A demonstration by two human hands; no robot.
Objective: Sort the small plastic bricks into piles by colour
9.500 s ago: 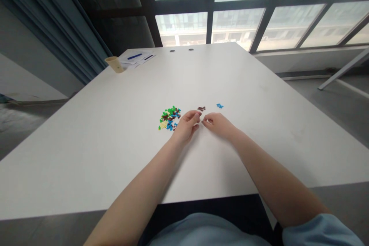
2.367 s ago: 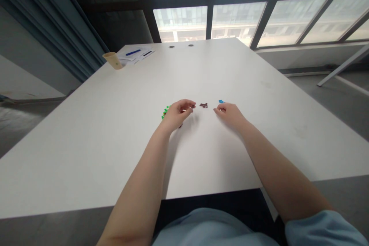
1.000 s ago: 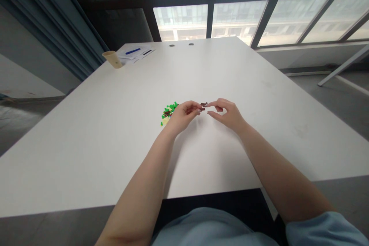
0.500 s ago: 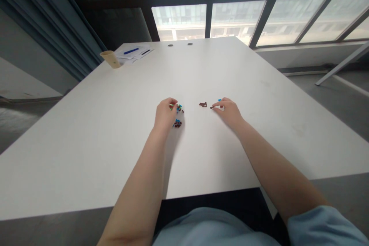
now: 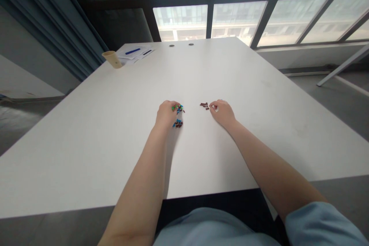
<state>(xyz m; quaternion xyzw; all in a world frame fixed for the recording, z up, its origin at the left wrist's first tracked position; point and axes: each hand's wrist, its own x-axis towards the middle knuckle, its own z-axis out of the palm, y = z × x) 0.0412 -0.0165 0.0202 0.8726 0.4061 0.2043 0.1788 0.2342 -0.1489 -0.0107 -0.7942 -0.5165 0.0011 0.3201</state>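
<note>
- Surface: the desk [image 5: 86, 153] is white, smooth and matte, with a straight near edge and a far edge by the window [image 5: 181, 21].
- Left hand [image 5: 167, 114]: mid-desk, well apart from every desk edge, palm down, fingers curled; fingertips reach the small plastic bricks [image 5: 178, 115]. Whether it grips any, I cannot tell.
- Bricks: tiny, glossy, blocky, in green, blue and dark brown, in two loose clusters just beside the left fingertips.
- Right hand [image 5: 222, 111]: mid-desk, fingers curled and drawn together, a small pale bit at the fingertips; grip cannot be told.
- Dark brown bricks [image 5: 204, 105]: small group just beside the right fingertips, between the hands.
- Far left corner of the desk: tapered paper cup [image 5: 112, 59] beside papers [image 5: 131, 55] with a blue pen [image 5: 132, 51] on them.
</note>
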